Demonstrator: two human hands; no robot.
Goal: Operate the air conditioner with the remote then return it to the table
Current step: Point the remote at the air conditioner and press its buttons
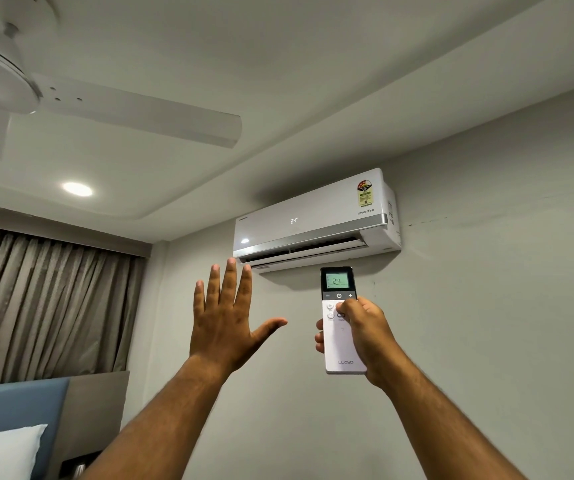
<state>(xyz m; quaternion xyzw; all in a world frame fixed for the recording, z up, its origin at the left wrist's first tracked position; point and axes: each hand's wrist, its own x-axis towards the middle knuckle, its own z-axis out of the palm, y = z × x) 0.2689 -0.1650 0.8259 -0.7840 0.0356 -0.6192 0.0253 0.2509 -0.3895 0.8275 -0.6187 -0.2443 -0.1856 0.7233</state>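
The air conditioner [316, 220] hangs high on the wall, its front panel reading 24 and its lower flap open. At about eleven o'clock from the remote, the left hand [225, 323] is raised flat and empty, fingers spread, reaching just below the unit's left end. The right hand [365, 337] grips the remote [340, 320] upright directly under the unit, thumb on its buttons, its screen showing 24.

A bedroom, possibly in a hotel: a blue padded headboard [15, 410] and white pillow [1, 452] sit below pleated curtains [46, 306], with a ceiling fan [71, 98], recessed light [77, 189] and wall-mounted air conditioner [316, 220] overhead
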